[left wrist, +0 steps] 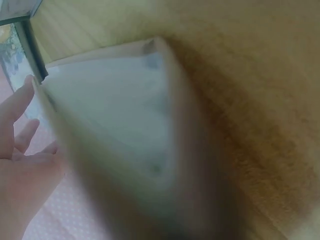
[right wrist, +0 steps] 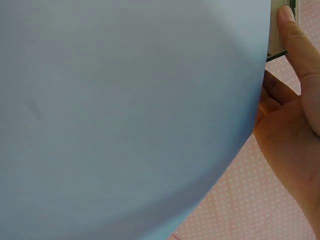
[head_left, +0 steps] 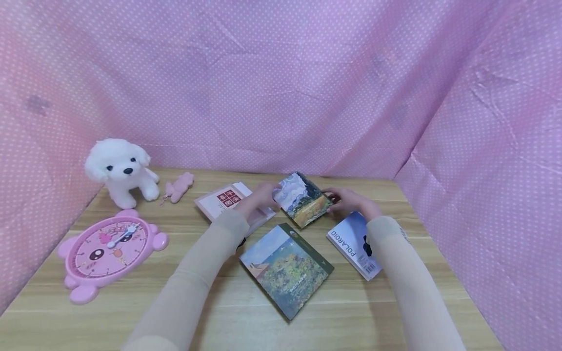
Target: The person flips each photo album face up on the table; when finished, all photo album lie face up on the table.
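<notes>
A small painting-covered album (head_left: 304, 201) is sitting between the person's two hands near the middle of the far edge of the surface (head_left: 215, 326), one corner pointing towards the near edge; whether it is touching the surface cannot be told. The right hand (head_left: 350, 200) is gripping its right corner, thumb pressing on the page edges and the other fingers curling. The left hand (head_left: 260, 196) is touching its left corner; whether those fingers are pinching it cannot be told. The hands are keeping apart, with the album between them.

Just towards the near edge, a larger photo album (head_left: 285, 270) is lying diagonally. To its right, a blue-and-white POLAROID album (head_left: 351, 243) is lying partly under the right sleeve (head_left: 417, 292). On the other side, a pale pink album (head_left: 219, 202) with red character squares is lying partly behind the left hand.

At the far left corner a white plush dog (head_left: 125, 168) is standing, a pink plush charm (head_left: 179, 187) lying just beside it. A pink toy clock (head_left: 103, 265) is lying near the left edge. Pink dotted cloth (head_left: 281, 87) is hanging behind the far edge.
</notes>
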### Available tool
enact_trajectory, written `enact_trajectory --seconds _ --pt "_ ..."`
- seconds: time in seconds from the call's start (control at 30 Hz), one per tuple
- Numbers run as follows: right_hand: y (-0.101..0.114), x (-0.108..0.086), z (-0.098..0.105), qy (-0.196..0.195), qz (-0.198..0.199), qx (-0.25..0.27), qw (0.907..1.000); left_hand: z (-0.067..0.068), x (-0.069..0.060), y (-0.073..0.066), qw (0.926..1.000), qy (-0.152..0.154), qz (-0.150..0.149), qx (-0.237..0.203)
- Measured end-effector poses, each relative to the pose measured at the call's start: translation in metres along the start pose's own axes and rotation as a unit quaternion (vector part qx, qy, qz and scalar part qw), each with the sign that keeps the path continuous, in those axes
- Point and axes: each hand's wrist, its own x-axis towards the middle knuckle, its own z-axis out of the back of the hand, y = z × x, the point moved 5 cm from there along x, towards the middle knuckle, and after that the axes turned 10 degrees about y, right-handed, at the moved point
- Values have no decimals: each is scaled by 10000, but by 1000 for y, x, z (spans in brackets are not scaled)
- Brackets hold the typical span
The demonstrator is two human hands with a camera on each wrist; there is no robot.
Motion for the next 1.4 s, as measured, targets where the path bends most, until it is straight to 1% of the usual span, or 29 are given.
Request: enact_trajectory --seconds 0.07,0.2,0.27,0.43,0.53,0.63,0.7,0.83,1.0,1.2,1.3,1.4 --pt "1 -1 1 -40 -38 79 10000 -2 1 2 10000 -7 86 9" --pt "3 -2 5 -153 -36 80 9998 -4 3 4 9998 -105 144 49" --pt "5 -3 6 -197 28 110 9997 -5 3 4 9998 -160 147 35" --pt "10 -5 10 -307 226 93 9992 -6 1 6 9996 -192 156 -124" --pt "13 -6 14 -429 270 64 9987 -5 1 7 9994 -191 66 -294" --pt "15 -6 17 -554 278 107 9980 -2 1 9 9979 -192 -60 -608" --pt "17 -7 19 -639 275 95 9975 0 0 10 9969 -201 -159 -740" --pt "21 -9 23 -797 312 1 9963 3 0 10 9968 -222 -286 -712" --pt "29 -13 27 -945 404 -82 9947 7 -3 4 9971 -240 -260 -680" --pt "39 -18 31 -1105 343 -260 9929 11 -3 1 9949 -343 -339 -882" --pt "44 -20 32 -1165 417 -425 9914 12 -3 2 9937 -441 -372 -957" --pt "49 -22 33 -1233 511 -544 9896 15 -4 1 9910 -558 -485 -1116"
